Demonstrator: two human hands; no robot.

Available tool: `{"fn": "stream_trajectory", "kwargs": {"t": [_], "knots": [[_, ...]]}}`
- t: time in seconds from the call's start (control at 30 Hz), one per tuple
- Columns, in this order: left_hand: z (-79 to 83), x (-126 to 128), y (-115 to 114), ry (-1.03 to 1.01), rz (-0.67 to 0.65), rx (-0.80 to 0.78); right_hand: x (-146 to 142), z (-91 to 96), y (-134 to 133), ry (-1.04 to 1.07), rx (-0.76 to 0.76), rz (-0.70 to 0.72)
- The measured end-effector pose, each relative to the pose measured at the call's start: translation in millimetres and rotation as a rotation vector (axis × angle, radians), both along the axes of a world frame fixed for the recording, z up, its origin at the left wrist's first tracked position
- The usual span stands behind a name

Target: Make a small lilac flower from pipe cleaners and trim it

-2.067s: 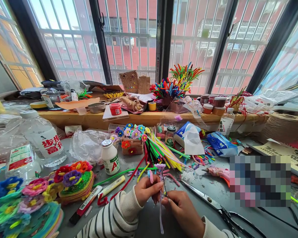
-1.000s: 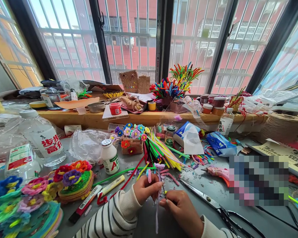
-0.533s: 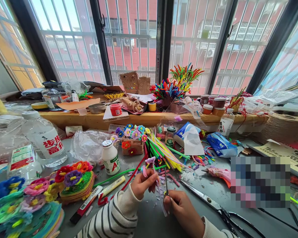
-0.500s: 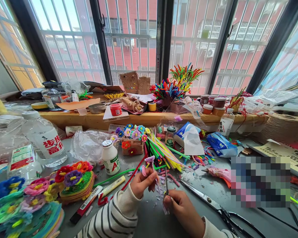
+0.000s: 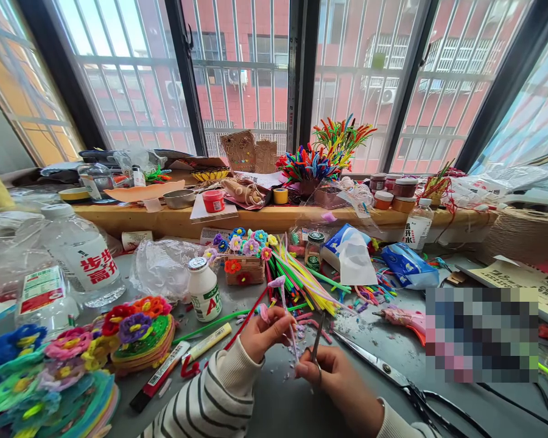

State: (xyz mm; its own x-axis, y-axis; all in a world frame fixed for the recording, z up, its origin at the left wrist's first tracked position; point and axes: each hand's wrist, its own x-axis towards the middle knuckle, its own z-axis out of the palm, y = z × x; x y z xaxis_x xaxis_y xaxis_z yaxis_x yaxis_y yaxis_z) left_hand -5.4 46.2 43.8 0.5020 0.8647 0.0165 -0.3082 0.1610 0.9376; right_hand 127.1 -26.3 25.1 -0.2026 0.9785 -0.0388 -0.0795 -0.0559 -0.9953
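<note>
My left hand (image 5: 270,333) pinches a thin pale purple pipe cleaner (image 5: 283,298) whose bent fuzzy tip rises above the fingers. A looped pink fuzzy piece (image 5: 263,313) sticks up by the same hand. My right hand (image 5: 331,378) is closed on small scissors (image 5: 318,338), blades pointing up and away. Its thumb and fingertips are at the lower end of the pipe cleaner; whether they grip it I cannot tell. Purple fluff lies scattered on the grey table (image 5: 281,413) beneath.
Large scissors (image 5: 386,368) lie to the right, near a pink glue gun (image 5: 404,321). A bundle of colourful pipe cleaners (image 5: 301,274), a white bottle (image 5: 204,291) and a flower-topped basket (image 5: 244,271) stand ahead. Fuzzy flowers (image 5: 68,344) fill the left, beside a large plastic bottle (image 5: 84,261).
The small scissors now lean to the right, where they stood nearly upright before. The pipe cleaner's tip sits slightly higher, and my right hand has turned a little. My left hand has barely moved.
</note>
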Motion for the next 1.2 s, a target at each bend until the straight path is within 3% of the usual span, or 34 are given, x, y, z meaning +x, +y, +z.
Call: {"fn": "stream_trajectory", "kwargs": {"t": [0.13,0.3,0.4,0.5,0.67,0.83,1.2], "knots": [[-1.4,1.2,-2.5,0.11,-0.093,-0.015,1.4,-0.6,1.0,-0.057,0.063,-0.066],[1.6,0.2,-2.6,0.15,-0.054,-0.075,3.0,-3.1,1.4,-0.109,0.08,-0.069],[7.7,-2.0,-1.1,0.078,0.019,-0.151,1.2,-3.6,-0.6,-0.138,0.136,-0.04],[13.7,-4.4,-0.1,-0.053,0.083,-0.229,-2.6,-1.8,-4.4,-0.21,0.291,0.021],[13.7,-5.3,0.4,-0.155,0.07,-0.228,-5.6,1.6,-8.4,-0.356,0.48,0.151],[3.4,-5.2,7.2,-0.135,0.009,-0.148,-2.7,-6.7,-7.6,-0.457,0.496,0.298],[-4.3,-5.3,10.9,-0.069,-0.014,-0.08,-3.2,0.3,-8.0,-0.492,0.479,0.363]]}}
